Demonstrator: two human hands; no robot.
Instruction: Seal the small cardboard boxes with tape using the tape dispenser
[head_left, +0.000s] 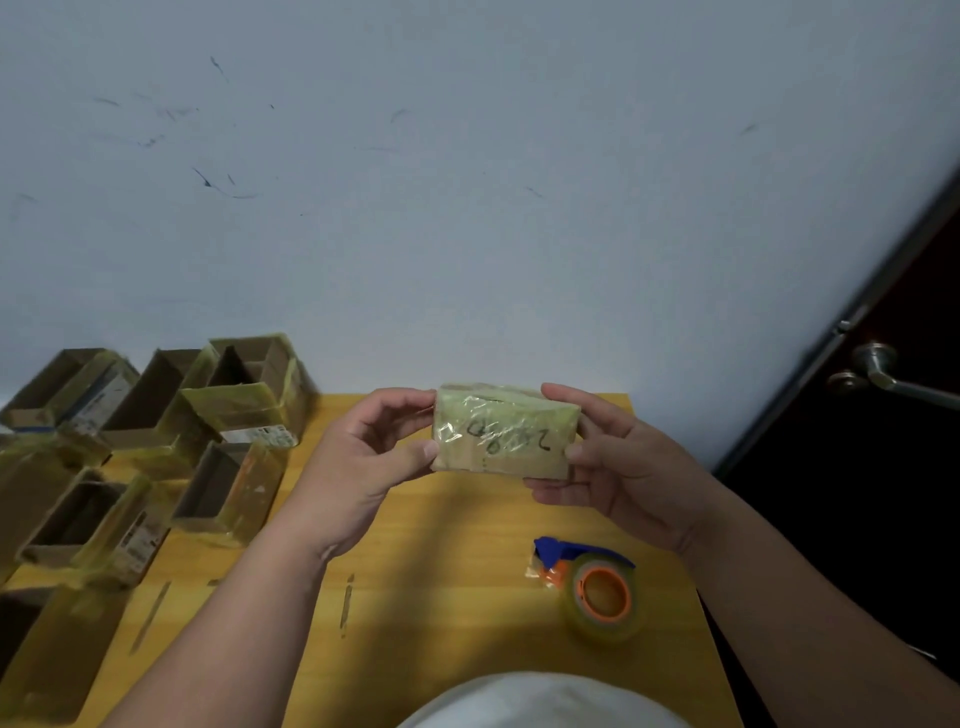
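Cardboard box (505, 431), taped over, sits mid-frame above the table (467, 597): your left hand (363, 462) and right hand (618, 467) pinch its ends. Dispenser (597, 587) lies lower right.

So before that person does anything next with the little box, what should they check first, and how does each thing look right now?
1. Small tape-wrapped cardboard box held at both ends: ok.
2. Left hand grip, thumb and fingers pinching: ok.
3. Right hand grip: ok.
4. Blue and orange tape dispenser free on the yellow wooden table, near the right hand: ok.
5. Every seam taped: cannot tell.
6. Open brown cardboard boxes waiting on the left: ok.
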